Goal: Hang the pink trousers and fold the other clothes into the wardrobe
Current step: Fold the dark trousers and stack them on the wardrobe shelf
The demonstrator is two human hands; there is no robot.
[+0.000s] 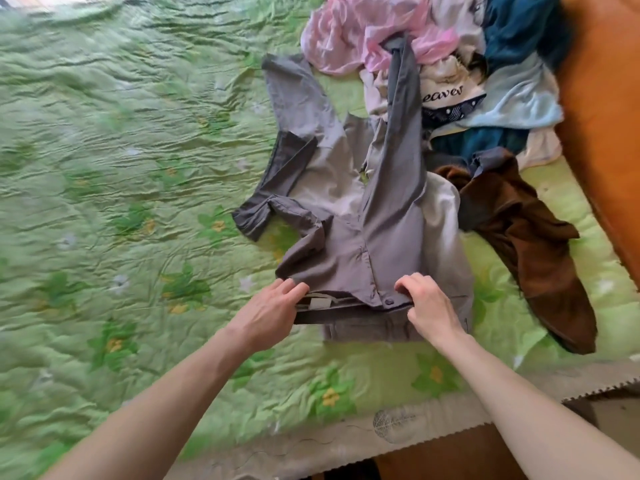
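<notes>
A grey shirt (346, 209) lies spread on the green bedspread (121, 168), collar end toward me, sleeves splayed left and up. My left hand (268, 311) holds the collar at its left side, next to the white label. My right hand (427, 304) grips the collar at its right side, beside a dark button. The pink trousers (353, 32) lie crumpled at the top of the bed, on the clothes pile, with one grey sleeve reaching onto them.
A brown garment (530, 244) lies right of the shirt. Behind it is a heap with a light blue cloth (519, 95), a dark teal cloth (519, 26) and a white printed item (446, 88). An orange wooden bed frame (602, 116) runs along the right.
</notes>
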